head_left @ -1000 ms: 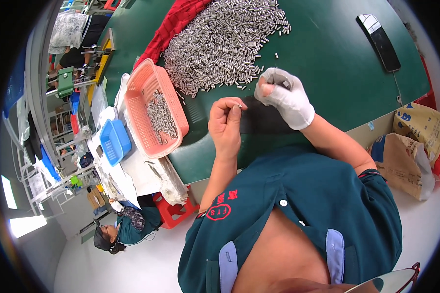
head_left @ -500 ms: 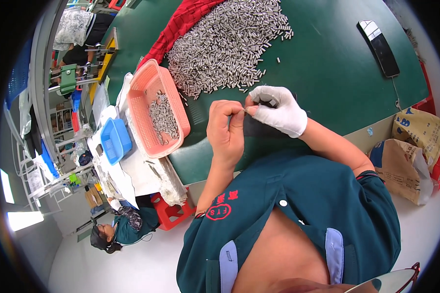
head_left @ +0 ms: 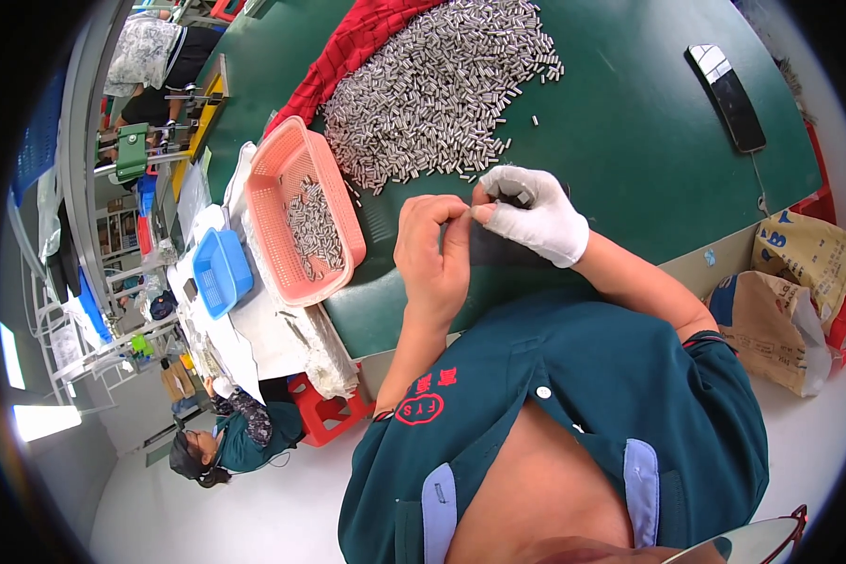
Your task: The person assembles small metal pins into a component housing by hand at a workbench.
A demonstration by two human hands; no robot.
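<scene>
My bare left hand [head_left: 432,249] is closed, its thumb and index finger pinched together. Right against those fingertips, my right hand [head_left: 539,218] pinches too; it wears a white glove that leaves the thumb tip and a fingertip uncovered. Whatever sits between the meeting fingertips is too small and hidden to name. Beyond my hands lies a large heap of small silver metal cylinders [head_left: 432,94]. To the left of my left hand, a pink plastic basket [head_left: 346,211] holds loose cylinders [head_left: 315,226] of the same look.
Red cloth [head_left: 352,52] borders the heap on the green table [head_left: 630,122]. A black phone [head_left: 731,101] with a cable lies at the right. Left of the pink basket stands a blue tray [head_left: 221,273]. Paper sacks [head_left: 771,324] stand lower right; a co-worker [head_left: 244,437] sits lower left.
My hands stay pinched together at nearly the same spot, with only slight shifts. The co-worker at lower left has moved a little.
</scene>
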